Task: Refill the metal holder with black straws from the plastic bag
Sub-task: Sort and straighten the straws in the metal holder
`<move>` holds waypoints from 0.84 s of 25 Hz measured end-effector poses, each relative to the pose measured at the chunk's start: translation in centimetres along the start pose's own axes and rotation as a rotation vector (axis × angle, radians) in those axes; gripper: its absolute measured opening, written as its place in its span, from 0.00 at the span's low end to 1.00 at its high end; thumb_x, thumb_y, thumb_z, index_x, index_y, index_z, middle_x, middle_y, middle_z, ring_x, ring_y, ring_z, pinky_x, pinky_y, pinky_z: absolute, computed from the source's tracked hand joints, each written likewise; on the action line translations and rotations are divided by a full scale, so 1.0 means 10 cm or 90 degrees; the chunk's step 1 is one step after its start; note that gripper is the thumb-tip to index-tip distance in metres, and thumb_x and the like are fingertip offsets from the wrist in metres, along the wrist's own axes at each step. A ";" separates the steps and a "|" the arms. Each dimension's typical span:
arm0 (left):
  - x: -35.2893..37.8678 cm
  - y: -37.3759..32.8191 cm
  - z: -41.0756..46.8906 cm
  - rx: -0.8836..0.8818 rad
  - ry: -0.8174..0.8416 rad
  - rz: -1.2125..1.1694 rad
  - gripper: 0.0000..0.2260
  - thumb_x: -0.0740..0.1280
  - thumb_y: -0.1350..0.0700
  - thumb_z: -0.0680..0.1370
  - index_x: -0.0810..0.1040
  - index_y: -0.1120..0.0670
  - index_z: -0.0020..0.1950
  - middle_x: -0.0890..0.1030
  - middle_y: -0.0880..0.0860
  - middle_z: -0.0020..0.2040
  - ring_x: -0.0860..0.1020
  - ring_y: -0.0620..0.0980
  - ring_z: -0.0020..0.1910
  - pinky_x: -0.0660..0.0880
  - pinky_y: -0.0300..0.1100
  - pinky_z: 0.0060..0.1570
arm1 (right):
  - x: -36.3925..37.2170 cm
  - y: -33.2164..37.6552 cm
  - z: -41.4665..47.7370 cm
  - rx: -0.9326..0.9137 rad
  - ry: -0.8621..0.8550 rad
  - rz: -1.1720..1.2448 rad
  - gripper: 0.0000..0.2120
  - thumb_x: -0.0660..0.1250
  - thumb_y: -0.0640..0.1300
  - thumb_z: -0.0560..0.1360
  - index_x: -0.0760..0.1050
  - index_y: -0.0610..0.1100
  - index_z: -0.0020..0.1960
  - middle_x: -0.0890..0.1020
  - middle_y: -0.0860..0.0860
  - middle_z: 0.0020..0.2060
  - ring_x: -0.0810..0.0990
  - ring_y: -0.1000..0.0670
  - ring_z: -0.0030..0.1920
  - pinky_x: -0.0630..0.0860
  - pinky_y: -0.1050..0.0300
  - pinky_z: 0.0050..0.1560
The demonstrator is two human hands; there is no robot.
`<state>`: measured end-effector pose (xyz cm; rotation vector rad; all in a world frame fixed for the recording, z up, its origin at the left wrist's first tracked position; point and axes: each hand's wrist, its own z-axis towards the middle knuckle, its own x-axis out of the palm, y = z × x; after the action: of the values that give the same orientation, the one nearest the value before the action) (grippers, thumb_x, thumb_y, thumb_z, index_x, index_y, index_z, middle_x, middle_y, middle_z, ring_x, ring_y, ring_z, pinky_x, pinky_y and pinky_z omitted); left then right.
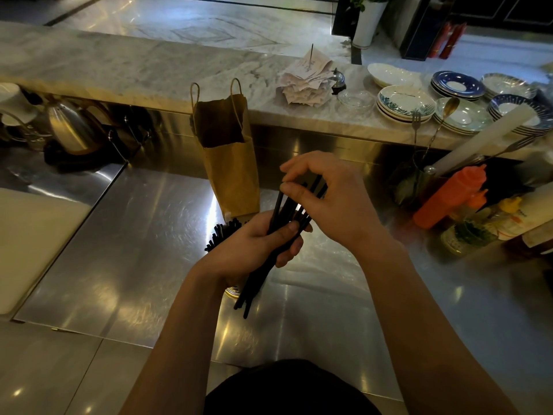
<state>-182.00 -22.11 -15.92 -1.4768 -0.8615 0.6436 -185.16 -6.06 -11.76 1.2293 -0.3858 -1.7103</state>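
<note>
Left grip (263, 241) is closed around my bundle of black straws (278, 226) so they stay together; right grip (323, 199) pinches their upper ends to even them. Under the left grip, I see the metal holder (232, 290) on the bench (134, 235), mostly hidden.

You had steel counter (143, 235) in front of you. Brown paper bag (232, 163) stood on it at back, upright. Metal holder (232, 290) stood nearer you, mostly hidden. White board (33, 238) lay at left, kettle (71, 130) behind it. Orange squeeze bottle (452, 196) and jars stood at right. Marble ledge (149, 70) beyond carried stacked plates (404, 104) and receipts spike (308, 82).
</note>
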 end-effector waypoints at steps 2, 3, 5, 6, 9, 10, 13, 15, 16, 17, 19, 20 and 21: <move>-0.02 0.00 -0.01 -0.009 0.006 0.014 0.10 0.55 0.59 0.84 0.73 0.61 0.58 0.74 0.50 0.35 0.69 0.46 0.31 0.70 0.38 0.35 | -0.01 0.02 0.00 0.009 0.046 0.014 0.06 0.70 0.41 0.75 0.80 0.45 0.52 0.82 0.59 0.45 0.81 0.59 0.52 0.73 0.70 0.56; -0.03 0.00 -0.02 -0.012 0.004 0.020 0.10 0.55 0.59 0.84 0.73 0.61 0.58 0.74 0.50 0.34 0.69 0.46 0.31 0.70 0.38 0.35 | -0.02 0.03 0.00 0.010 0.062 0.014 0.08 0.70 0.41 0.75 0.80 0.46 0.54 0.81 0.62 0.44 0.81 0.60 0.51 0.72 0.71 0.56; -0.05 0.00 -0.03 -0.015 -0.002 0.022 0.10 0.56 0.59 0.84 0.74 0.61 0.58 0.74 0.48 0.34 0.69 0.45 0.31 0.69 0.38 0.35 | -0.02 0.04 0.01 0.018 0.051 0.017 0.09 0.69 0.41 0.75 0.81 0.48 0.54 0.79 0.64 0.44 0.80 0.62 0.51 0.72 0.72 0.54; -0.06 0.00 -0.03 -0.015 -0.003 0.018 0.10 0.56 0.59 0.83 0.74 0.61 0.58 0.75 0.48 0.34 0.69 0.45 0.30 0.69 0.39 0.35 | -0.04 0.04 0.02 0.029 0.020 0.025 0.08 0.69 0.40 0.76 0.81 0.49 0.54 0.79 0.64 0.44 0.79 0.62 0.51 0.73 0.71 0.54; -0.11 0.03 -0.05 -0.022 -0.005 0.022 0.11 0.57 0.58 0.83 0.75 0.61 0.59 0.75 0.48 0.35 0.69 0.46 0.31 0.69 0.39 0.36 | -0.15 -0.01 0.08 0.110 -0.150 0.077 0.07 0.66 0.39 0.77 0.80 0.48 0.53 0.81 0.60 0.45 0.80 0.63 0.49 0.76 0.68 0.52; -0.15 0.06 -0.07 -0.030 -0.014 0.024 0.11 0.58 0.57 0.82 0.75 0.61 0.60 0.75 0.48 0.35 0.69 0.46 0.31 0.69 0.39 0.36 | -0.20 -0.05 0.10 0.134 -0.216 0.091 0.06 0.67 0.40 0.77 0.80 0.47 0.52 0.81 0.59 0.43 0.80 0.62 0.45 0.76 0.67 0.49; -0.27 0.14 -0.10 -0.041 -0.110 -0.049 0.12 0.58 0.57 0.82 0.77 0.59 0.59 0.73 0.50 0.35 0.68 0.45 0.31 0.68 0.39 0.35 | -0.29 -0.18 0.11 0.206 -0.358 0.112 0.04 0.67 0.42 0.78 0.80 0.44 0.49 0.80 0.53 0.37 0.78 0.60 0.37 0.76 0.64 0.42; -0.32 0.14 -0.09 -0.013 -0.231 -0.167 0.11 0.56 0.59 0.83 0.78 0.57 0.55 0.73 0.49 0.34 0.68 0.44 0.30 0.67 0.37 0.34 | -0.24 -0.24 0.07 0.271 -0.380 0.201 0.04 0.66 0.42 0.78 0.78 0.42 0.47 0.80 0.51 0.36 0.78 0.60 0.34 0.75 0.66 0.39; -0.35 0.14 -0.07 0.005 -0.300 -0.213 0.11 0.55 0.60 0.83 0.78 0.56 0.54 0.73 0.48 0.33 0.69 0.43 0.30 0.68 0.36 0.34 | -0.18 -0.25 0.04 0.297 -0.361 0.263 0.03 0.66 0.41 0.78 0.77 0.42 0.46 0.81 0.50 0.36 0.80 0.59 0.35 0.76 0.66 0.39; -0.36 0.12 -0.05 0.022 -0.359 -0.245 0.11 0.55 0.60 0.83 0.77 0.56 0.54 0.74 0.48 0.33 0.70 0.43 0.31 0.69 0.36 0.34 | -0.11 -0.25 0.01 0.315 -0.322 0.317 0.03 0.67 0.40 0.78 0.77 0.42 0.46 0.82 0.49 0.36 0.81 0.58 0.35 0.77 0.65 0.40; -0.37 0.11 -0.01 0.060 -0.431 -0.300 0.09 0.55 0.59 0.84 0.76 0.56 0.54 0.77 0.48 0.35 0.75 0.44 0.34 0.73 0.37 0.38 | 0.07 -0.24 -0.08 0.329 -0.215 0.349 0.02 0.68 0.38 0.76 0.77 0.40 0.45 0.83 0.48 0.36 0.83 0.54 0.36 0.79 0.62 0.41; -0.37 0.10 0.00 0.077 -0.456 -0.329 0.09 0.56 0.58 0.84 0.75 0.55 0.53 0.79 0.49 0.37 0.78 0.45 0.37 0.75 0.39 0.41 | 0.16 -0.23 -0.11 0.333 -0.162 0.335 0.02 0.69 0.38 0.76 0.77 0.40 0.44 0.83 0.47 0.37 0.83 0.54 0.36 0.80 0.61 0.41; -0.37 0.08 0.02 0.090 -0.484 -0.356 0.09 0.56 0.58 0.84 0.75 0.55 0.52 0.81 0.50 0.40 0.81 0.47 0.40 0.77 0.41 0.44 | 0.24 -0.22 -0.14 0.337 -0.113 0.319 0.03 0.69 0.38 0.75 0.76 0.39 0.44 0.84 0.46 0.37 0.84 0.53 0.36 0.81 0.61 0.40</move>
<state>-184.09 -24.98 -17.13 -0.7757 -1.6951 0.8208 -185.14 -6.60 -15.28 1.2070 -1.2067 -1.3148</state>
